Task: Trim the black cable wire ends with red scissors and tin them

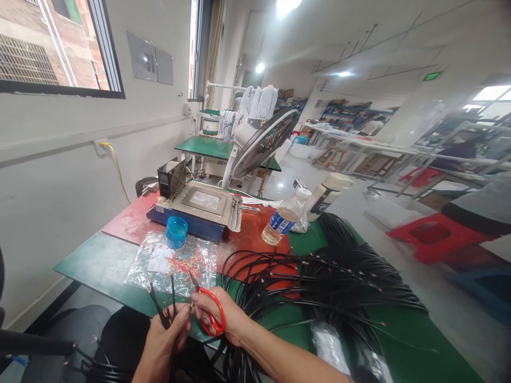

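My left hand [170,332] is closed round several black cables [163,314] whose stripped ends point upward, near the table's front edge. Close beside it, my right hand [223,314] grips a pair of red-handled scissors [215,306], blades pointing up and left. The fingertips of both hands meet at a cable end too small to make out clearly. Just beyond the hands lies a clear plastic bag [139,276] scattered with red and yellow wire scraps [187,261]. A blue round container [176,232] stands on the bag's far side.
A large bundle of black cables [347,266] covers the table's right part. Behind the bag sits a blue-based solder pot [199,207] with a small black fan [173,178]. A clear bottle [283,218] and a white bottle [329,194] stand to the right. Red stool [435,236] on the floor.
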Motion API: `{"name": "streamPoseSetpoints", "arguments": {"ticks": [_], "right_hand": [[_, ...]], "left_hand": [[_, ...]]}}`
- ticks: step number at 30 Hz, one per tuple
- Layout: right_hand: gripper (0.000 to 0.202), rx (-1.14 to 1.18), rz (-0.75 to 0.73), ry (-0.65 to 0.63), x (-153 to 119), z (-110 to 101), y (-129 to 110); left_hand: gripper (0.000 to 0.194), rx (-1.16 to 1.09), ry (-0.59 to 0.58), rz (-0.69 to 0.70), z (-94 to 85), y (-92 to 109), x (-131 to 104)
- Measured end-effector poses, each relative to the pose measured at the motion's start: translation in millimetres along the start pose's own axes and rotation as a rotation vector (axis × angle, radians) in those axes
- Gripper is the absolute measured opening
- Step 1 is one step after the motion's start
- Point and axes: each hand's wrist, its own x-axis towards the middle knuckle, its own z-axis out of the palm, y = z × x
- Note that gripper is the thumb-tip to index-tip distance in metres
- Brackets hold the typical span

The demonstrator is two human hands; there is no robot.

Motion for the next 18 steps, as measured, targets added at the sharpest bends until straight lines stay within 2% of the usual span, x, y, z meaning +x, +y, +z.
{"name": "streamPoseSetpoints", "arguments": {"ticks": [9,18], "right_hand": [[0.050,-0.029,0.024,0.039,-1.5,3.0,-1.7],[0.051,-0.029,0.030,0.031,-0.8,2.6,-1.6]], "left_hand": [[0.043,-0.015,0.044,-0.018,-0.4,-3.8,3.9],[0.038,-0.073,0.032,-0.021,-1.7,-3.5,1.2]]}}
